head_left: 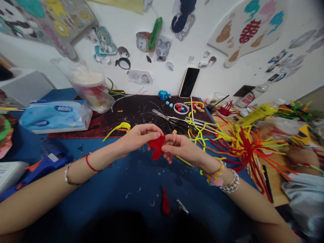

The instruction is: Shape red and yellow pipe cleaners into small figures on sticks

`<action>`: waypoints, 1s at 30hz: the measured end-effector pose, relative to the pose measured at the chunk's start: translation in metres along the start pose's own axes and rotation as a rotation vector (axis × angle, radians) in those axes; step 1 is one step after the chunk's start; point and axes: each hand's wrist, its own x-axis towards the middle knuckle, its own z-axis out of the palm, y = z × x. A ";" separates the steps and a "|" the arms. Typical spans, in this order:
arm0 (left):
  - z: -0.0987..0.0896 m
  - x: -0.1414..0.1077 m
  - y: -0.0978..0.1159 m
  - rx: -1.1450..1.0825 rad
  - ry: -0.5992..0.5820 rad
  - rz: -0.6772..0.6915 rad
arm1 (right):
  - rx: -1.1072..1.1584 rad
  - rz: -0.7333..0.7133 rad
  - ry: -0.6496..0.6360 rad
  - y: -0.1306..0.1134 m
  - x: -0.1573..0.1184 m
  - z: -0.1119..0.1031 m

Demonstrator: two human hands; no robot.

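Note:
My left hand [138, 137] is closed, its thumb and fingers pinching a red fuzzy petal-shaped piece [157, 144], which looks like flattened pipe cleaner. From the other side my right hand [183, 147] grips the same piece between thumb and fingers, the other fingers curled behind. Several rounded lobes show on the piece, one hanging down between the hands. Below them, a single pointed red petal [165, 201] lies on the blue mat [113, 192], with a small metal clip [182, 206] to its right. Scissors [167, 118] lie just beyond my hands.
A large bunch of pipe cleaners [245, 145] spreads over the right side. At left are a blue glue gun [48, 167], a tissue pack [55, 114] and a bagged cup [88, 84]. A phone [189, 82] leans on the wall. A person's arm [301, 158] rests at far right.

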 end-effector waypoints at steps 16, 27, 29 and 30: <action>0.006 -0.002 -0.005 -0.222 0.227 -0.073 | 0.059 -0.200 0.350 0.014 0.010 0.003; 0.007 0.001 -0.004 -0.068 0.264 -0.138 | -0.283 -0.251 0.509 0.020 0.013 0.001; 0.004 0.003 -0.005 -0.138 0.266 -0.138 | -0.214 -0.341 0.589 0.013 0.013 0.003; 0.003 0.004 -0.006 -0.168 0.274 -0.131 | -0.195 -0.414 0.632 0.007 0.010 0.006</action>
